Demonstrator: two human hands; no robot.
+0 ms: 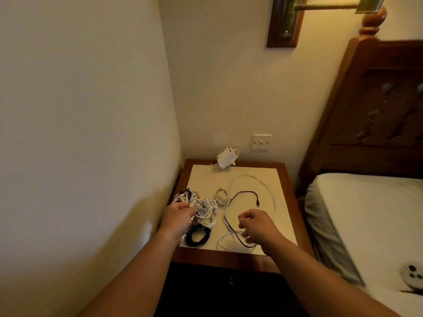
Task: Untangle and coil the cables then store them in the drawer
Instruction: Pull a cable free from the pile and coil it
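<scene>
1. Head view: left hand [179, 217] grips a tangle of white cables [204, 208] at the left edge of the nightstand [288, 202].
2. Right hand [257, 225] is curled over a loose black cable [229, 203] and a long white cable [265, 185]; cannot tell if it is pinching either.
3. Black coil [198, 236] lies beside the left wrist.
4. Drawer [229, 291] below is closed.

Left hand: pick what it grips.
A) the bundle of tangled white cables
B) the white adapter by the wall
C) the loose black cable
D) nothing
A: the left hand has its fingers curled round the bundle of tangled white cables near the left edge of the nightstand.
</scene>
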